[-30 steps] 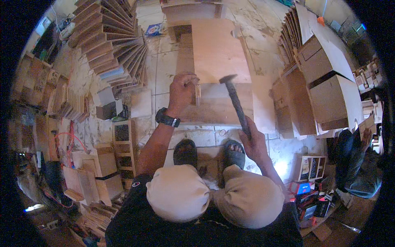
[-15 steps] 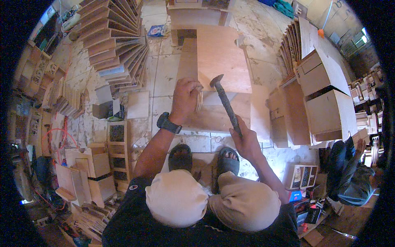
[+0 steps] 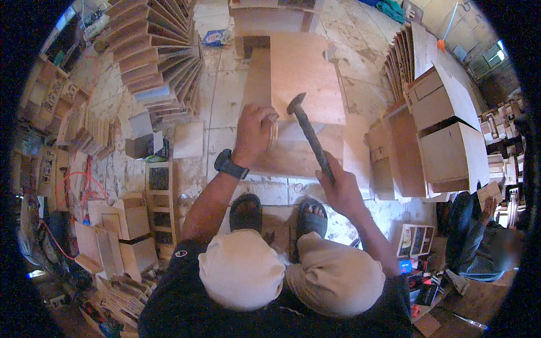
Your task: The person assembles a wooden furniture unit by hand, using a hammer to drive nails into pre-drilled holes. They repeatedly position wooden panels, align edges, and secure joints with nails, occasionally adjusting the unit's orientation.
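In front of me on the floor lies a plywood box (image 3: 307, 149) with an orange-brown panel (image 3: 304, 79) across its top and an opening at its left. My right hand (image 3: 341, 188) is wrapped round the lower handle of a dark hammer (image 3: 310, 132). The hammer head is raised over the panel's near edge, apart from my left hand. At the box's left side my left hand (image 3: 253, 132), with a dark watch on its wrist, is closed on the upper edge of a thin piece of plywood (image 3: 274, 134). Whether a nail is between its fingers cannot be made out.
Fanned plywood panels (image 3: 160, 70) stand at the far left. Stacked wooden boxes (image 3: 451, 146) rise at the right, beside another seated person (image 3: 473, 236). A wooden frame with compartments (image 3: 162, 197) lies left of my arm. My sandalled feet (image 3: 311, 217) are near the box.
The hammer and my right hand have shifted slightly, with the head tilting a little higher. My left hand stays at the plywood edge. At right, the other person's hand now shows a small wooden piece.
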The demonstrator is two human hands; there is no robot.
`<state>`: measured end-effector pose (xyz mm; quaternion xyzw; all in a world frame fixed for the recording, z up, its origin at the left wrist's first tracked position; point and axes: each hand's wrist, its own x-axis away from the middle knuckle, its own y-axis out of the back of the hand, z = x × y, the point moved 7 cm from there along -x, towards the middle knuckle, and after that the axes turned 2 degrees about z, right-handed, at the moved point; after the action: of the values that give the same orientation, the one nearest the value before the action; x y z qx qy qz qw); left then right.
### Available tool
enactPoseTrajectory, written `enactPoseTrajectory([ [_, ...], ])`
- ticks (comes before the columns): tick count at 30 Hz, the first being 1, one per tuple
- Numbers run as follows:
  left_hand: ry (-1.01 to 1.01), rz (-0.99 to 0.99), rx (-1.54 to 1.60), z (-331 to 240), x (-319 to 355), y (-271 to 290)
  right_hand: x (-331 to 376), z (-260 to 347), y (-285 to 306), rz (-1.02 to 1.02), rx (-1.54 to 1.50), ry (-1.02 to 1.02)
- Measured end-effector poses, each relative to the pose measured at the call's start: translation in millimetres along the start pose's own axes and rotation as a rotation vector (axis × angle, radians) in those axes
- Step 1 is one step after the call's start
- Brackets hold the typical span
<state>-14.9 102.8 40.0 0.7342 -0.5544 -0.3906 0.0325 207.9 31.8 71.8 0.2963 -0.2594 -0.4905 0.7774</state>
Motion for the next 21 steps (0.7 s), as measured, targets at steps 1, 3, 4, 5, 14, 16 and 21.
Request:
enactPoseTrajectory([
  [1,-0.005,0.001,-0.009,-1.6,-0.3,0.1,-0.7,4.4,4.5,0.013,0.013,-0.015],
  [3,-0.017,0.000,-0.024,-4.6,-0.5,0.5,2.4,17.3,14.0,0.028,0.041,0.032],
  [4,-0.025,-0.007,-0.030,-6.2,-1.2,0.6,2.8,26.3,16.7,0.017,0.049,0.106],
  [5,-0.034,-0.014,-0.035,-7.7,-1.6,1.1,2.5,29.0,16.2,0.027,0.092,0.106],
  [14,-0.034,0.112,-0.072,-7.5,-0.5,2.3,4.9,11.1,6.5,0.014,0.101,0.018],
  [16,-0.048,0.007,-0.104,-9.4,2.4,3.3,5.7,4.5,4.7,0.041,0.064,-0.020],
  [21,0.233,-0.072,0.372,7.5,11.0,-24.7,5.0,-2.7,3.5,0.032,0.050,0.010],
])
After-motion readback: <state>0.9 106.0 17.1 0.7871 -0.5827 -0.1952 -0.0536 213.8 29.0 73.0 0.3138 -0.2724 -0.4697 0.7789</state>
